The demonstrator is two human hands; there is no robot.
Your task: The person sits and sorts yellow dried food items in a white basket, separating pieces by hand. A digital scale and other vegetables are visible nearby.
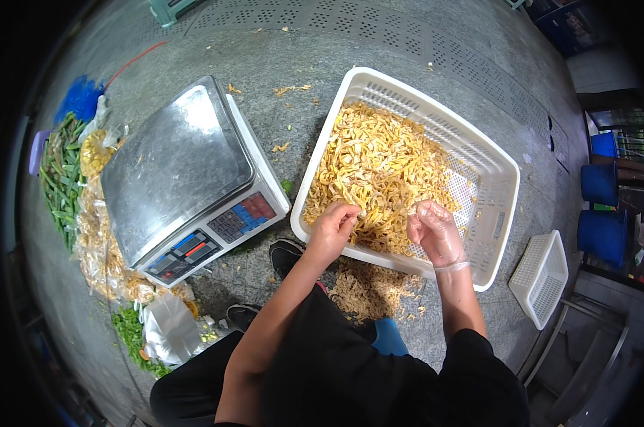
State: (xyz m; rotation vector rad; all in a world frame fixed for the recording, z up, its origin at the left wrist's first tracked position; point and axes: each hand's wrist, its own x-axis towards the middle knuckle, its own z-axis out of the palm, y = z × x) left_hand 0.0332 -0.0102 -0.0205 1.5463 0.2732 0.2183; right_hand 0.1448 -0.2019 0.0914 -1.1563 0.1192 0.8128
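Note:
A white plastic basket (500, 224) stands on the floor before me, holding a heap of thin yellow-brown food strips (375, 155). Over the heap's near side, my bare left hand (331, 228) has thumb and fingers pinched together, with a small pale bit of strip at the tips. To its right, my right hand (437, 229), in a clear plastic glove, is pinched in the same way. A pale bit shows at its fingertips too, partly hidden by the glove. The two hands are apart.
On the left sit a digital scale (177, 171), bagged food (95, 235), green stalks (63, 171) and leafy greens (132, 336). Brown scraps (370, 291) lie between my feet and the basket. A smaller white basket (541, 277) is at right. Perforated drain covers (370, 24) cross the floor beyond.

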